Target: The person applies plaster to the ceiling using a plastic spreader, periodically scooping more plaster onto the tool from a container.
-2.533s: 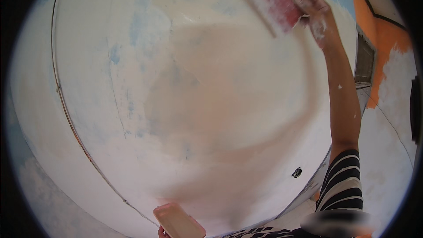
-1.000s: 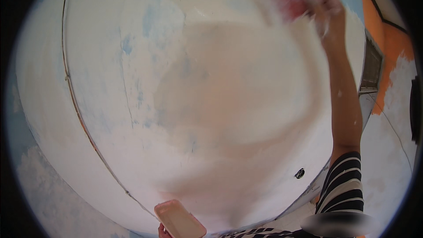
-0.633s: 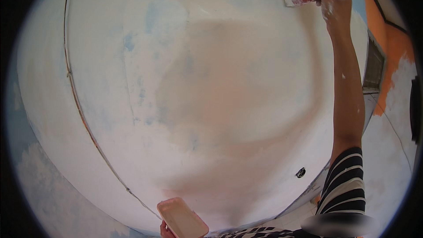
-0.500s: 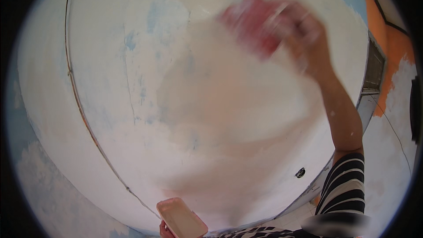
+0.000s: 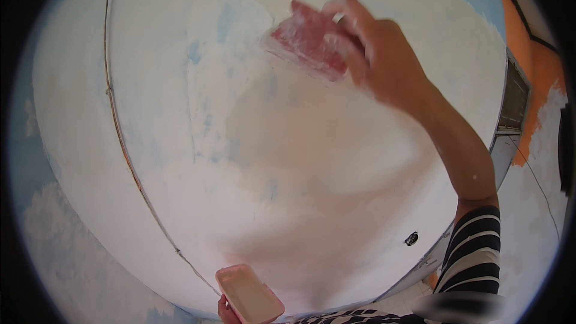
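The right hand pinches a red spreader.
The grip is closed to the spreader's thickness, before the upper part of the pale wall; below, the left hand, partly seen, holds a pink tray.

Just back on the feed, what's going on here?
A patchy pale wall fills most of the view. The person's right hand holds a red, white-smeared scraper at its upper part; whether it touches is hard to tell. The left hand holds a shallow pink-edged tray low, near the picture's bottom edge.
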A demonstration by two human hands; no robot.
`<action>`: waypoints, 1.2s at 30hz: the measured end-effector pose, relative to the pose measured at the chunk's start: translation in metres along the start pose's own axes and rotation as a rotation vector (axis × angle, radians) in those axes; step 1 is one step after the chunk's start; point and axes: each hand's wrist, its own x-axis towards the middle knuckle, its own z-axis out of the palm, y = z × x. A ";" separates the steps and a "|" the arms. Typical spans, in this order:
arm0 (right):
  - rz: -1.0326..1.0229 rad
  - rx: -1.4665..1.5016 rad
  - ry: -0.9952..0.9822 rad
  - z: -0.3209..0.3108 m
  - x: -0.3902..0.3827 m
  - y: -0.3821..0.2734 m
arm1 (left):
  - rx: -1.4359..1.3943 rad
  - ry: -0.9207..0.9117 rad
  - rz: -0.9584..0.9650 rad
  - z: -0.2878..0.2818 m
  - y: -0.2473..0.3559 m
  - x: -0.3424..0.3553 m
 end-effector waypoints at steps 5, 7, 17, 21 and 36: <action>0.256 0.004 0.457 -0.066 0.050 0.060 | 0.015 0.005 0.000 0.000 -0.002 0.000; 0.151 0.159 0.442 -0.076 0.046 0.053 | 0.016 0.008 0.007 0.000 -0.002 0.000; 0.187 -0.232 0.313 -0.078 0.054 0.090 | 0.065 0.025 0.007 0.011 -0.001 0.000; 0.179 0.091 0.270 -0.082 0.042 0.042 | 0.081 0.043 0.017 0.015 0.001 -0.002; 0.004 -0.035 0.078 -0.035 0.037 -0.010 | -0.027 -0.017 -0.012 0.013 0.001 0.005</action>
